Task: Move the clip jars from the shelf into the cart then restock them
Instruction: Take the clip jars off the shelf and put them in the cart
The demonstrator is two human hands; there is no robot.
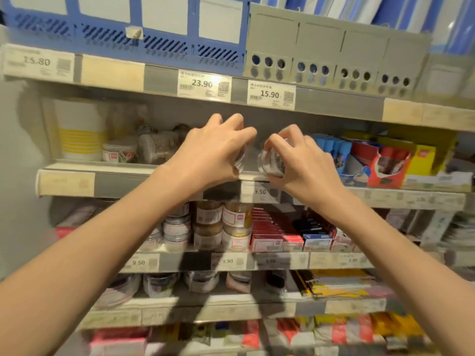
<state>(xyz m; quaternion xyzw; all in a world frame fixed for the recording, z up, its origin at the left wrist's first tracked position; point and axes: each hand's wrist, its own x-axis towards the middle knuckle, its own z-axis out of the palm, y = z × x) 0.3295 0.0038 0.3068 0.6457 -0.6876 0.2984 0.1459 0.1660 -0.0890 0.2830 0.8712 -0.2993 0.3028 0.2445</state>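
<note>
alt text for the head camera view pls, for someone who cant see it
Two bare hands reach to a store shelf, the left hand gripping a clear clip jar and the right hand gripping another clear jar at the shelf edge. More jars stand further left, and stacked jars fill the shelf below.

Shelf (144,173) with jars (119,151), boxes (385,163)

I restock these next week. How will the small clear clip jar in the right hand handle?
The small clear clip jar looks like rigid, smooth plastic, so probably stiff but a little slippery. Its round wall suggests it would roll if laid down. The right hand wraps it alone, so likely light.
</note>
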